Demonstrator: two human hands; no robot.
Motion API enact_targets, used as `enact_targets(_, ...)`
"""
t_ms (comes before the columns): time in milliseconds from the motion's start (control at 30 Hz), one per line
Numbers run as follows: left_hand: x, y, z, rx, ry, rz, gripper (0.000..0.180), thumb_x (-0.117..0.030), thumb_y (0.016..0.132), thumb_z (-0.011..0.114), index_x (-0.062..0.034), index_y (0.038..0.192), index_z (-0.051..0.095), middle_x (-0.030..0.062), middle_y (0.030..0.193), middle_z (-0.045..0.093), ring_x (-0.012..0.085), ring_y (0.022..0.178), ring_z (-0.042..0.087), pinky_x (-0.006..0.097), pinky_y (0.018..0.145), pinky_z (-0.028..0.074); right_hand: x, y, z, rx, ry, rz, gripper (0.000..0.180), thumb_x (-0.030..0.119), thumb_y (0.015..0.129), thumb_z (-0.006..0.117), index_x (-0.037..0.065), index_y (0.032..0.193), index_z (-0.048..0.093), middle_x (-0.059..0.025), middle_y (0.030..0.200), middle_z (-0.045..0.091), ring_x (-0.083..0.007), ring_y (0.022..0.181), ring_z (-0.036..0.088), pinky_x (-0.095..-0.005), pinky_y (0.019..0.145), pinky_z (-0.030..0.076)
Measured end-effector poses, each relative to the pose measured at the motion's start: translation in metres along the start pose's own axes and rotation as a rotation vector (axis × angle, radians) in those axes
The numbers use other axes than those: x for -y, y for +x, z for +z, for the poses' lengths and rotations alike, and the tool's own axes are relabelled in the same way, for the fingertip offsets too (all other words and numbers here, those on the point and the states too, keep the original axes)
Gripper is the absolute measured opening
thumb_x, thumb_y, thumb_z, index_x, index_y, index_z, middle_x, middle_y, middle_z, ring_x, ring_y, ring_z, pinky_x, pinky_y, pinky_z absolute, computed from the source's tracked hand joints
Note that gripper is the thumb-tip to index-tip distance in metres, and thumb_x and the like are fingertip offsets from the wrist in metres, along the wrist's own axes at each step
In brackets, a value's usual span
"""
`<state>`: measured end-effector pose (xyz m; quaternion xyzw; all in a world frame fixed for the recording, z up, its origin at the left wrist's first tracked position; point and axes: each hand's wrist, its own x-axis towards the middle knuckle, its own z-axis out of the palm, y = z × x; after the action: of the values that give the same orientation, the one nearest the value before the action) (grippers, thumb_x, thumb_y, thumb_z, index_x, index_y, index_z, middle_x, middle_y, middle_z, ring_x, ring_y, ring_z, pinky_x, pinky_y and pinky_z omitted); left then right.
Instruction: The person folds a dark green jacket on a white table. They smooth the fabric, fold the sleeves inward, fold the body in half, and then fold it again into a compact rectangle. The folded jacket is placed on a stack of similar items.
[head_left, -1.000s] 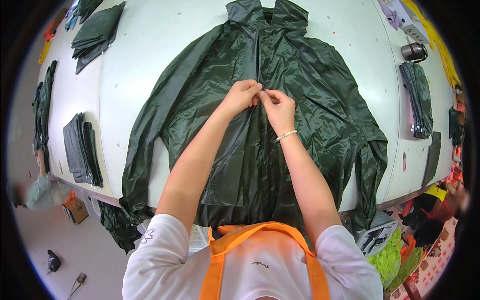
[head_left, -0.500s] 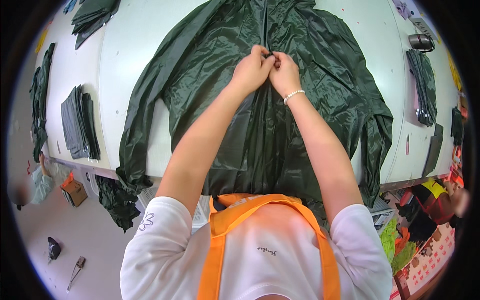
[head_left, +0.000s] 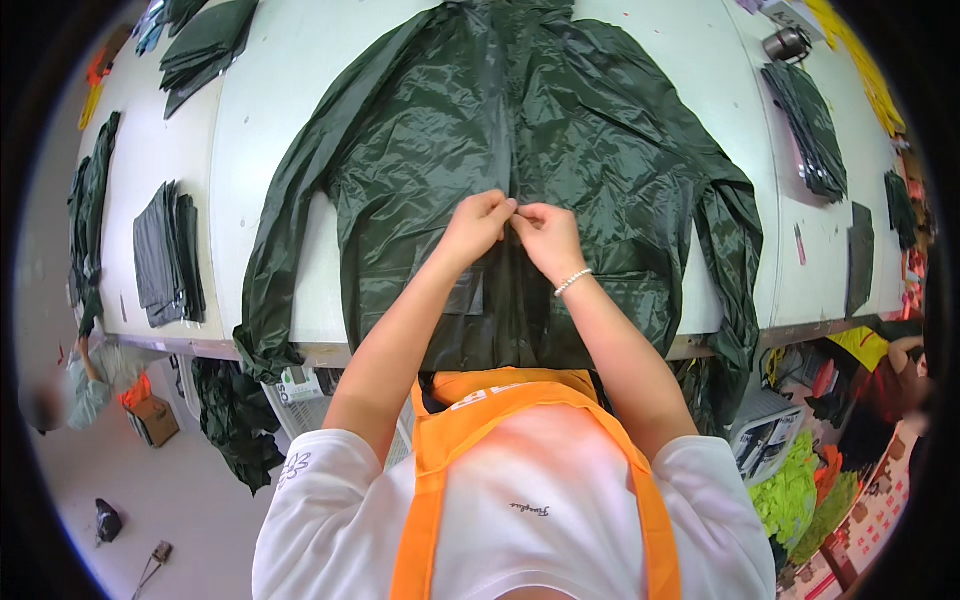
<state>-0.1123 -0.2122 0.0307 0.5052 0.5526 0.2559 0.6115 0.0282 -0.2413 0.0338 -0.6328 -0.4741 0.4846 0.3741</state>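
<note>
A dark green, shiny rain jacket (head_left: 420,150) lies spread front side up on the white table, its sleeves out to both sides. My left hand (head_left: 478,225) and my right hand (head_left: 550,238) meet at the middle of its front opening, below the chest. Both have thumb and fingers pinched together on the front edges of the jacket. Whether a snap or another fastener sits between the fingertips is hidden. Above my hands the two front edges run close together up to the collar, which is cut off at the top.
Folded dark green garments (head_left: 168,255) lie on the left, with another stack (head_left: 806,130) on the right. A dark metal cup (head_left: 787,43) stands at the far right, and a thin pink tool (head_left: 800,244) lies nearer. The table's front edge (head_left: 690,345) runs before me. Other people work at both sides.
Both hands have come down the front opening toward me, still pinching. The jacket's upper front, bunched at my fingers before, now lies flatter. The view has shifted slightly.
</note>
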Motion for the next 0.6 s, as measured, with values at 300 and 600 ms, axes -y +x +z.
enact_targets(300, -0.001, -0.034, -0.002, -0.227, -0.077, 0.141, 0.025, -0.026, 0.095, 0.05, -0.0011, 0.094, 0.052, 0.0088, 0.072, 0.064, 0.0134, 0.061, 0.057, 0.026, 0.057, 0.044, -0.002, -0.004, 0.005, 0.014, -0.132, -0.035, 0.023, 0.017, 0.079, 0.071, -0.004, 0.087, 0.065, -0.0134, 0.073, 0.067, -0.0203, 0.065, 0.065, -0.03, 0.064, 0.049)
enact_targets(600, 0.048, -0.086, -0.17, -0.704, 0.657, -0.512, 0.056, -0.046, 0.089, 0.055, 0.0028, 0.117, 0.057, 0.0208, 0.115, 0.059, 0.032, 0.104, 0.056, 0.038, 0.09, 0.043, -0.044, 0.016, -0.2, -0.671, -0.427, -0.089, 0.04, 0.034, 0.085, 0.064, -0.006, 0.092, 0.066, -0.0212, 0.089, 0.067, -0.0265, 0.088, 0.064, -0.0358, 0.078, 0.049)
